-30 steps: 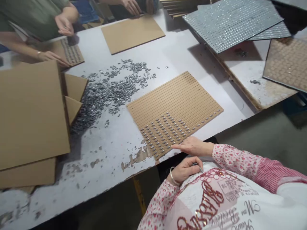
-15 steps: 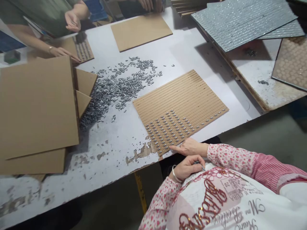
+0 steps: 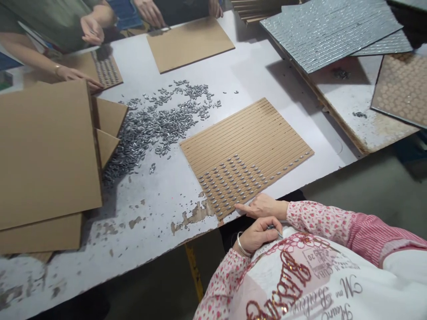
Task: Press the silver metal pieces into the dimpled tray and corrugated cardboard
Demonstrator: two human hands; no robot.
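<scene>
My right hand (image 3: 263,206) reaches to the near edge of a grooved brown board (image 3: 243,129). Its index finger is stretched out, the tip at the lowest rows; the other fingers are partly hidden. Small silver oval pieces (image 3: 236,178) sit in rows on the board's near left part, and a single line of them runs along its near edge to the right corner. Against the shirt, my left hand (image 3: 258,234), with a bracelet at the wrist, is curled around small silver pieces (image 3: 279,234), mostly hidden by the fingers.
A loose pile of silver pieces (image 3: 150,129) spreads beyond the board. Stacked brown boards (image 3: 46,155) stand on the left. Silver-coated panels (image 3: 333,31) lie at the upper right. Across the table are a co-worker's hands (image 3: 91,30), another person's hand (image 3: 150,12) and a plain board (image 3: 191,44).
The view has shifted slightly, so the table's things appear a little further left. My hands keep almost the same pose. Another person's hand now reaches to the plain board's far edge.
</scene>
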